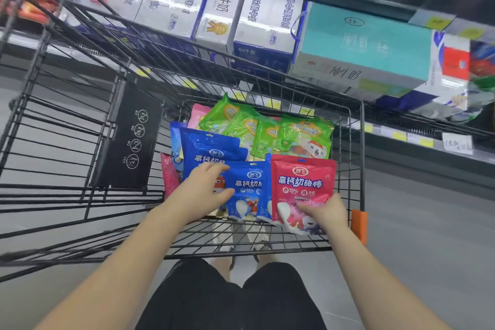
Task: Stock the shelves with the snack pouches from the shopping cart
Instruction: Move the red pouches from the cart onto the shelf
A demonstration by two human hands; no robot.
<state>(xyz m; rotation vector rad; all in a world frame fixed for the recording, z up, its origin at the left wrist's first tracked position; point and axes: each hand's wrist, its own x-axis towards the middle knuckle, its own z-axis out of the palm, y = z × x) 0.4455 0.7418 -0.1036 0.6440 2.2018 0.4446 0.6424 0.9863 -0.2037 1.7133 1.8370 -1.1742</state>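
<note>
Here, in the head view, the one thing already in a grip is the red glossy plastic snack pouch [302, 182]. It stands nearly upright at the near right corner of the black wire shopping cart [362, 142]. The right hand [325, 211] pinches its lower right corner, thumb on the printed face, so the pouch's long axis runs up and away from the grip towards the store shelves [388, 130] beyond the cart's far side. The left hand [206, 187] lies spread and relaxed on a blue plastic pouch [249, 185] just beside the red one, closed round nothing (whether it presses or merely rests I cannot tell). Green crinkled pouches [267, 128] are piled further back. The right hand looks nearer the shelves, so I judge the lift goes up over the rim and forward to the right.
</note>
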